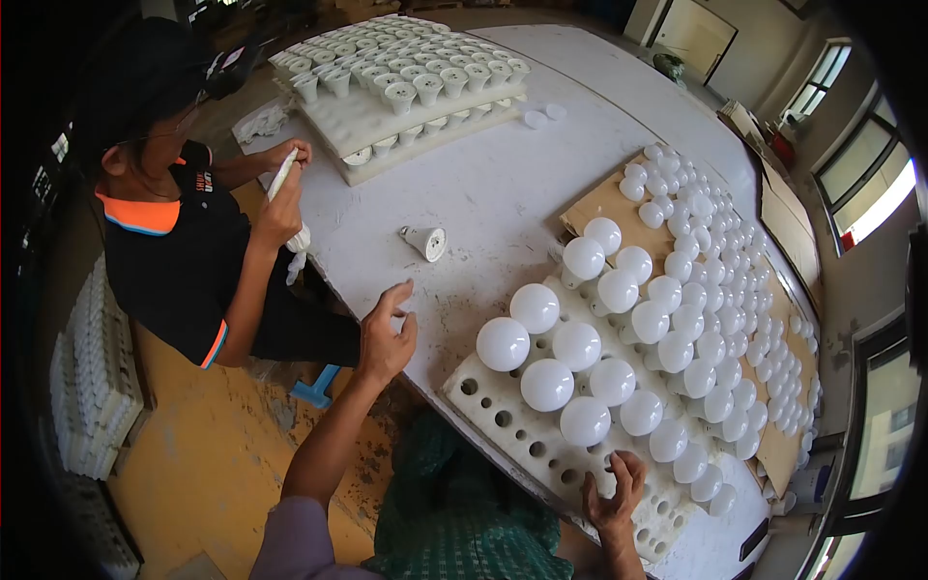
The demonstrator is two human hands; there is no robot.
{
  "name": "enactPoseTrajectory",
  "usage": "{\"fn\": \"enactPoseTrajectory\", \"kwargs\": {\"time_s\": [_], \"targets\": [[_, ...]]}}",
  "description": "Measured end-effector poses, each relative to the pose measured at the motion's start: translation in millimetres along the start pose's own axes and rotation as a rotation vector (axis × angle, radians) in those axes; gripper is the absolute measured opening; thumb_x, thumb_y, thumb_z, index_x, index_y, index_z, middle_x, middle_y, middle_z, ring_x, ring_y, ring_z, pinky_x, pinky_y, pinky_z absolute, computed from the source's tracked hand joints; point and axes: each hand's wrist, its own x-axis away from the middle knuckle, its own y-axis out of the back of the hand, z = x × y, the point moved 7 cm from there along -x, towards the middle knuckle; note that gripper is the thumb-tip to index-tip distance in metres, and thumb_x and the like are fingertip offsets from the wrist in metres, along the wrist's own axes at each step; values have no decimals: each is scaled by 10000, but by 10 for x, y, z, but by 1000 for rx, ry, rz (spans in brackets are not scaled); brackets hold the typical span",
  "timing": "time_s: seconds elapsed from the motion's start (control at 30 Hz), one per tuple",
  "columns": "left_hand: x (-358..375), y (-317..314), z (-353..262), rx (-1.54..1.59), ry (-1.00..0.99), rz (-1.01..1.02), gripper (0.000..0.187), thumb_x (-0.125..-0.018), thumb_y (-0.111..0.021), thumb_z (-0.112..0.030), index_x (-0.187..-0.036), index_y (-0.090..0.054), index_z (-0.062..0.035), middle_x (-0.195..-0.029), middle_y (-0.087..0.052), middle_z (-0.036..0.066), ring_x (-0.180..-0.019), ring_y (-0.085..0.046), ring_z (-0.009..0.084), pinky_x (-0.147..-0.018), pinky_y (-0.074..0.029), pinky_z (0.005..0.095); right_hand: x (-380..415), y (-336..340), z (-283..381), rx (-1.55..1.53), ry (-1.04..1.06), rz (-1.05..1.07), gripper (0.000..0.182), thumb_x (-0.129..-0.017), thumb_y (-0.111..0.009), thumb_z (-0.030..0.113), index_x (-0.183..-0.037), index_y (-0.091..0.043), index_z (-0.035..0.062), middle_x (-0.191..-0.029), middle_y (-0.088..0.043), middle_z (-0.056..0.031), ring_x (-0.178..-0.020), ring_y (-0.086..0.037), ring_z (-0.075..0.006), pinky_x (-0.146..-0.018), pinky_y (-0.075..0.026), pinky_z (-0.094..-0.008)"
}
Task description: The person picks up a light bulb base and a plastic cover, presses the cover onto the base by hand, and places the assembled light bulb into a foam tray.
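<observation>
My left hand [389, 336] is raised over the table's near edge, its thumb and fingers apart, with nothing in it. Beyond its fingertips, a bulb base without a dome [423, 243] lies on its side on the white table [372, 227]. My right hand [616, 493] hovers at the near edge of a foam tray [522, 435], fingers bent but apart, and I see nothing between them. Rows of bulbs with round white domes [547, 385] stand in the tray's holes. Several holes in the front rows hold no bulb.
A co-worker [184, 242] at the left holds a white item [282, 174] in both hands. Stacked foam trays [358, 166] of bulb bases stand at the back. More domed bulbs [735, 280] cover cardboard [604, 208] on the right. Two clear caps [536, 119] lie farther back.
</observation>
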Motion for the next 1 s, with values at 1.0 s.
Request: {"fn": "enactPoseTrajectory", "kwargs": {"time_s": [1.0], "targets": [[-440, -562, 911, 760, 647, 172, 443, -786, -604, -33, -1201, -475, 50, -1107, -568, 143, -939, -603, 226, -786, -483, 305, 273, 100, -478, 292, -561, -71, 293, -653, -572, 84, -939, -514, 59, -936, -491, -165, -862, -468, -361, -792, -391, -454]]}}
